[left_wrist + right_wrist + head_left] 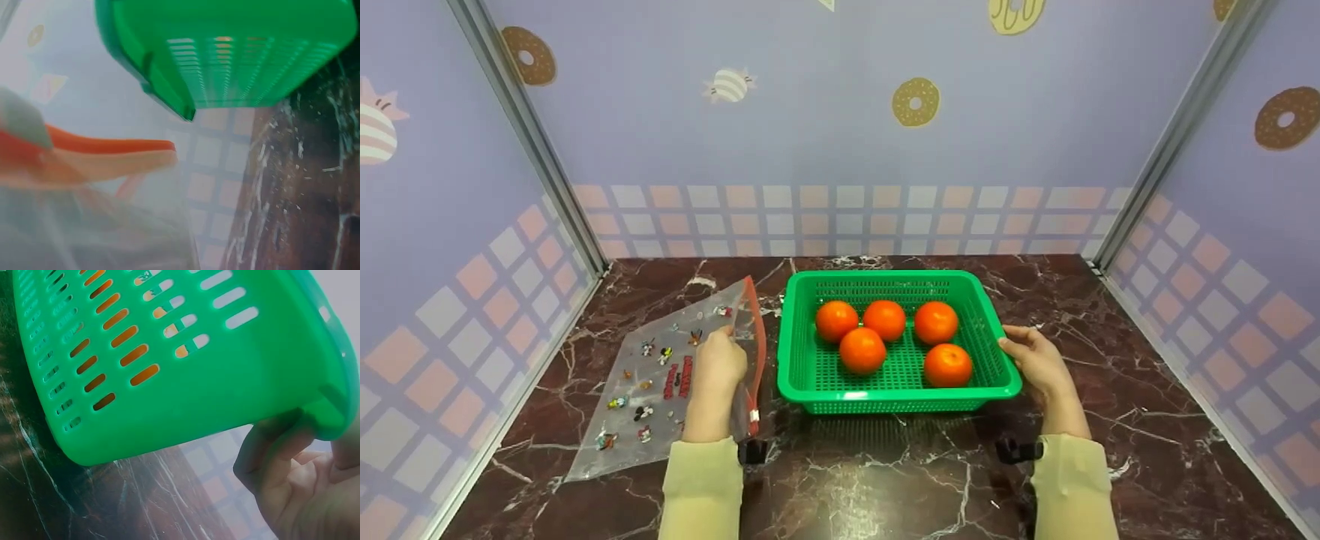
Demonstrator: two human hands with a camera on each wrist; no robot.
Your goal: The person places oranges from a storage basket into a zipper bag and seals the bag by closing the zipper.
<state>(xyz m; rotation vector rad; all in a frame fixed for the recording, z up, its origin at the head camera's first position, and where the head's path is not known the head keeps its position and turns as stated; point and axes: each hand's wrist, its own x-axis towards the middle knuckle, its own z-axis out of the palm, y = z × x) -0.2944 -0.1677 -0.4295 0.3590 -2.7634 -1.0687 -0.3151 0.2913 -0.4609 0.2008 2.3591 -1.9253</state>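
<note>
A green plastic basket (pixel 900 395) with slotted sides holds several oranges (pixel 947 365). My right hand (pixel 1039 364) grips the basket's right rim, thumb over the edge and bent fingers beneath it, as the right wrist view shows. To the left lies a clear zip bag (pixel 649 352) with cartoon prints and an orange-red zip strip (pixel 757 330). My left hand (pixel 720 364) is over the bag near that strip, fingers curled on the plastic. In the left wrist view the hand itself is hidden; the strip (pixel 112 152) shows beside the basket (pixel 236 56).
A dark red marbled tabletop (pixel 870 480) lies under everything. Purple walls with donut prints and a checked band (pixel 847 217) close off the back and both sides. A white slider (pixel 754 415) sits at the near end of the zip strip.
</note>
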